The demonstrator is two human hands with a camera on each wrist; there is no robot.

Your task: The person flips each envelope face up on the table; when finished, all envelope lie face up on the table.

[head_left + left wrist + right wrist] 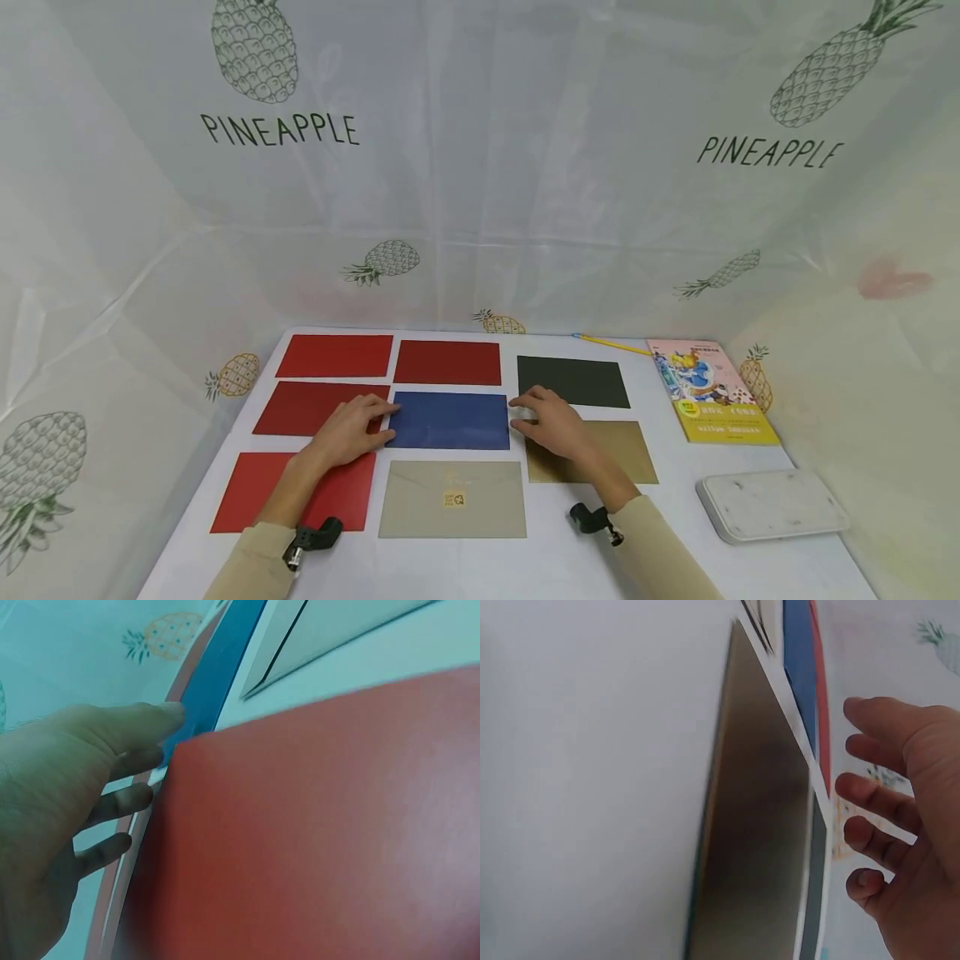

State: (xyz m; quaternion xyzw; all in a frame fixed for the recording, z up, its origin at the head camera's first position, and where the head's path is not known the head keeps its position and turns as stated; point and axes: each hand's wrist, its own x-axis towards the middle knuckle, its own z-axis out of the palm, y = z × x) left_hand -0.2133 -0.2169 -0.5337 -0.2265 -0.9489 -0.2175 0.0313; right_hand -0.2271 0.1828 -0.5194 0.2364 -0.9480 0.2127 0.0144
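— So where's the blue envelope?

— Middle of the desk, flat, with red ones to the left and far side, a tan one nearer.

— And the hands?

— Left hand has relaxed fingers touching its left edge; right hand rests loosely at its right edge. Neither grips anything.

— How would it handle?

— Light, thin, fairly stiff paper, I'd guess, and slippery on that smooth top. Best pinched at a short edge or corner, since it lies flush.
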